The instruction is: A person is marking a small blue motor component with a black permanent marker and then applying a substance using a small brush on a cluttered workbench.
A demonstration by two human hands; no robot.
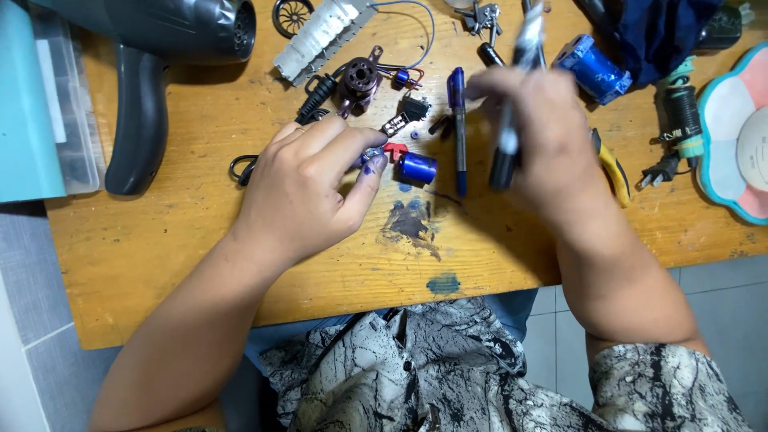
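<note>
My left hand (308,188) rests on the wooden table (200,232), its thumb and fingers pinching a small metal part with a red piece (394,149) beside a small blue cylindrical motor (418,168). My right hand (534,132) is raised above the table and grips a long black and silver tool (516,88), blurred by motion, held nearly upright. A blue marker pen (458,128) lies between the two hands.
A dark hair dryer (152,72) lies at the back left beside a teal box (28,96). Loose parts lie behind: a white heating element (320,40), a motor core (358,80), a blue motor (594,68), yellow-handled pliers (612,164), a plug (661,170), a flower-shaped tray (736,128).
</note>
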